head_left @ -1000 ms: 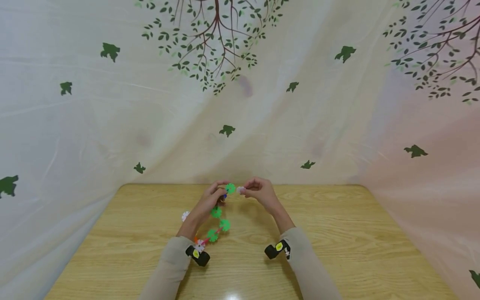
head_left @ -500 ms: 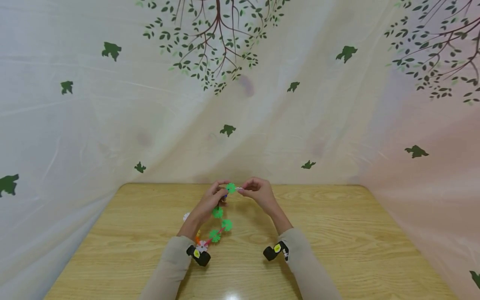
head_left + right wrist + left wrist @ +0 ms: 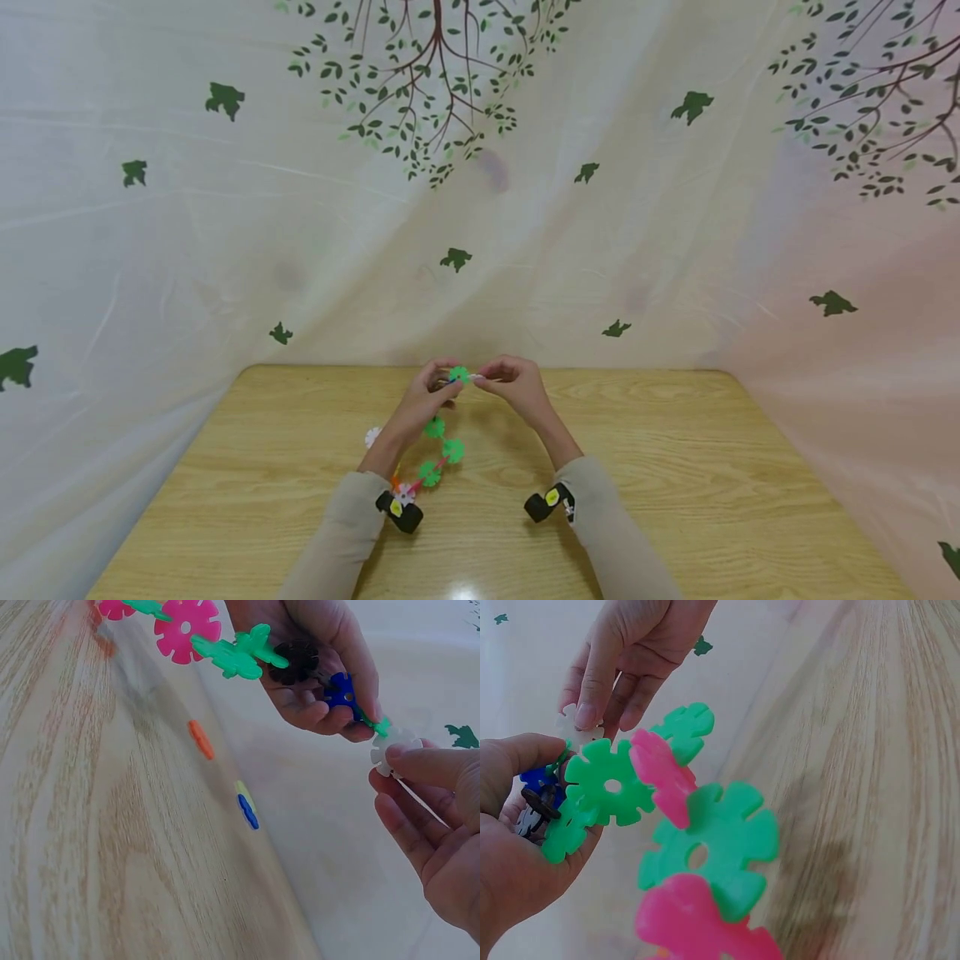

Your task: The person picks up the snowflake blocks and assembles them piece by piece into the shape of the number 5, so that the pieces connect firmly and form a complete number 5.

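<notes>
My left hand [image 3: 417, 404] pinches a green snowflake disc [image 3: 460, 374] at the end of a chain of slotted plastic discs. Opposite it, the thumb and fingers of my right hand [image 3: 521, 390] pinch a white snowflake disc [image 3: 397, 752], its rim meeting the green one edge to edge. A blue disc [image 3: 341, 696] and a dark brown disc [image 3: 295, 661] of the chain lie against the left palm. From there, green discs [image 3: 609, 781] and pink discs [image 3: 664, 778] hang down past the left wrist toward the table. The left forearm partly hides the chain in the head view.
An orange disc [image 3: 200, 739], a blue disc [image 3: 248, 812] and a yellow one show near the table edge in the right wrist view. Another white disc [image 3: 372, 436] appears left of the left wrist. Behind the wooden table [image 3: 675, 467] hangs a leaf-printed cloth [image 3: 525, 275].
The white disc in my right hand has come left and turned edge-on, from apart to meeting the green disc. My left thumb has shifted onto the green disc.
</notes>
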Tool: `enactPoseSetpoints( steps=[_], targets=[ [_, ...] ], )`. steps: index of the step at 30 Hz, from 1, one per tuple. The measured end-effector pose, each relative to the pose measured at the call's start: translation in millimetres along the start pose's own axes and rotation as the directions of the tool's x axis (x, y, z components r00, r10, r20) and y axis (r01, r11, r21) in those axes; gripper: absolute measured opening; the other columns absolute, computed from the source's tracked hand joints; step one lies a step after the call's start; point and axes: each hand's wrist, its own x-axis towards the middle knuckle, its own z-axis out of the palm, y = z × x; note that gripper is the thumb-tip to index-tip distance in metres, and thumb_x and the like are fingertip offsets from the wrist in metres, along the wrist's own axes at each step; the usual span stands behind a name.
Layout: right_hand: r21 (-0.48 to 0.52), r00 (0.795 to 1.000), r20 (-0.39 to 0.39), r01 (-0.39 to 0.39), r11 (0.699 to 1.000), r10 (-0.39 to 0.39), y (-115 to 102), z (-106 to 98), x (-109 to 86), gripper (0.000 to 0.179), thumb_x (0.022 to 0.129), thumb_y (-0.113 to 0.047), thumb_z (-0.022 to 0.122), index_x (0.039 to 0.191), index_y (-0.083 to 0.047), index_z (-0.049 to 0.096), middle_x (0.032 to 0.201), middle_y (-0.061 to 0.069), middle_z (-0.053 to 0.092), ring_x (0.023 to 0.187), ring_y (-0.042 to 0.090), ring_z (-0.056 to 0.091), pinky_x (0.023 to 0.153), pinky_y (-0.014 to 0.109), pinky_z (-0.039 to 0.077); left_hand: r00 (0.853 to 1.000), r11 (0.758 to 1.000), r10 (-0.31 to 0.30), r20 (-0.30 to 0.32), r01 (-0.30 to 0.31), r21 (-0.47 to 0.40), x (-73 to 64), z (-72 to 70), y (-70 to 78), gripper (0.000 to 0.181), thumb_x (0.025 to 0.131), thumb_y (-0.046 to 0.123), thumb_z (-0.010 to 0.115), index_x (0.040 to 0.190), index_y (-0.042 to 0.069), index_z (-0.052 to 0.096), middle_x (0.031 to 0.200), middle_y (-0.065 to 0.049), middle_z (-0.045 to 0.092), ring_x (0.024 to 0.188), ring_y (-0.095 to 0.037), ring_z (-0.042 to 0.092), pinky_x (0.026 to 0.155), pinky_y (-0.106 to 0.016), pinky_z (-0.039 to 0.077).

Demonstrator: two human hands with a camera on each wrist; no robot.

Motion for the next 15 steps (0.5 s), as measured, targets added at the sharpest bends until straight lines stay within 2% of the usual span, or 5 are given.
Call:
enactPoseSetpoints(
  steps=[2,4,9,11,15],
  targets=[
    [-0.016,1.0,0.001,0.012,1.0,-0.012,-0.2,0.6,-0.4,0.011,0.088,-0.009,0.08,0.093,0.0,0.076,0.09,0.012,0.077,0.081,0.01,0.072,0.075,0.029,0.061,1.0,1.0,0.003,-0.003,-0.003,-0.008,0.0,0.5,0.2,0.044,0.102,0.012,0.062,0.142,0.001,0.047,0.113,-0.005,0.063,0.097,-0.017,0.06,0.09,-0.045,0.057],
    [-0.024,1.0,0.0,0.014,1.0,-0.014,-4.8,2.0,-1.5,0.01,0.088,-0.006,0.079,0.093,0.003,0.076,0.091,0.017,0.076,0.082,0.015,0.073,0.074,0.028,0.061,1.0,1.0,0.007,-0.006,-0.007,-0.015,0.0,1.1,0.5,0.042,0.101,0.011,0.063,0.14,0.001,0.048,0.111,-0.005,0.063,0.096,-0.016,0.061,0.09,-0.045,0.058],
    [-0.008,1.0,-0.016,0.008,1.0,-0.008,-30.6,6.6,-8.5,0.009,0.088,0.004,0.075,0.093,0.012,0.074,0.095,0.032,0.072,0.084,0.04,0.072,0.071,0.023,0.06,1.0,1.0,0.007,-0.006,-0.007,-0.021,-0.2,2.0,1.4,0.039,0.101,0.009,0.062,0.137,0.003,0.048,0.105,-0.004,0.061,0.093,-0.017,0.061,0.086,-0.036,0.059],
    [0.006,1.0,-0.023,0.013,1.0,-0.013,-36.5,7.9,-10.3,0.009,0.087,0.006,0.075,0.092,0.013,0.073,0.095,0.033,0.072,0.081,0.037,0.073,0.069,0.02,0.059,1.0,1.0,0.012,0.0,-0.012,-0.025,-0.2,2.3,1.9,0.038,0.102,0.008,0.061,0.136,0.001,0.046,0.103,-0.004,0.059,0.091,-0.015,0.06,0.083,-0.031,0.059],
    [0.029,0.999,-0.028,0.025,0.999,-0.024,-37.7,8.7,-11.8,0.01,0.087,0.007,0.075,0.092,0.015,0.073,0.094,0.034,0.071,0.075,0.017,0.072,0.068,0.02,0.058,0.999,0.999,0.024,0.022,-0.024,-0.039,-1.6,2.9,4.0,0.033,0.103,0.005,0.058,0.132,-0.001,0.044,0.103,-0.003,0.056,0.088,-0.013,0.059,0.08,-0.026,0.058]
  ],
)
